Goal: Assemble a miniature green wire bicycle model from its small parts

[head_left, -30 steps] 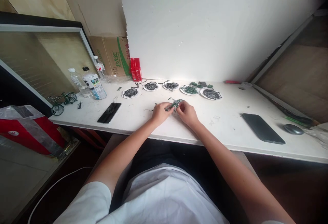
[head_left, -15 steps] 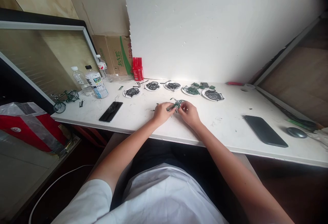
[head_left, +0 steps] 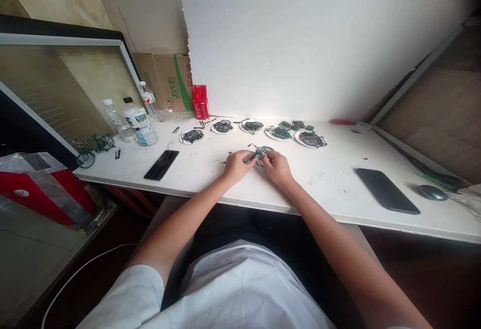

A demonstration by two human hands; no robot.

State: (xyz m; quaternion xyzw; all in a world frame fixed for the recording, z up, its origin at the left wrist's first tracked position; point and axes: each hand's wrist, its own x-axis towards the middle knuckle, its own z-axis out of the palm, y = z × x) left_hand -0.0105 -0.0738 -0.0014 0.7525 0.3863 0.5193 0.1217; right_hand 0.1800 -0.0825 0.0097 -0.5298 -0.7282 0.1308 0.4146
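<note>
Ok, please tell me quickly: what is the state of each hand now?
Left hand: closed, holding a small green thin-framed model bicycle, partly hidden.
Right hand: closed against the same bicycle; any separate part inside is hidden.

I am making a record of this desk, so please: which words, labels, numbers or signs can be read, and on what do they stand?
"北大荒", green, on the cardboard box.
"花生油", red, probably, on the same box.
Too small or blurred: the labels on the black-capped bottle and rear white-capped bottle, print on the small red box, white round mark on the red bag.
</note>
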